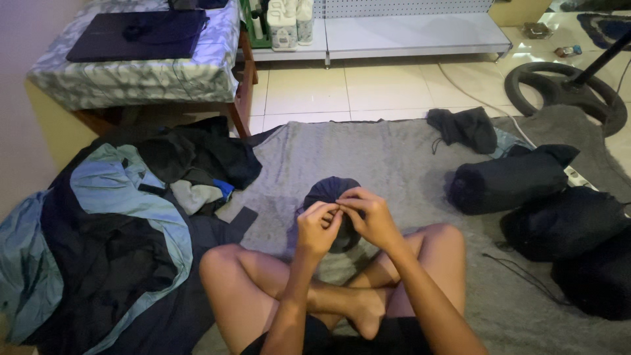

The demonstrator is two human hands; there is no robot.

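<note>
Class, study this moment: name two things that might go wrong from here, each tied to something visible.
The dark rolled bundle, pinched only by the fingertips of the left hand and right hand, may unroll. The loose cord on the grey blanket might snag a leg.

The person wore dark shorts (315, 338), visible only at the lower frame edge. Both forearms were bare, with no sleeves in view. Left hand (317, 230) and right hand (371, 215) were ungloved. Legs and feet were bare.
</note>
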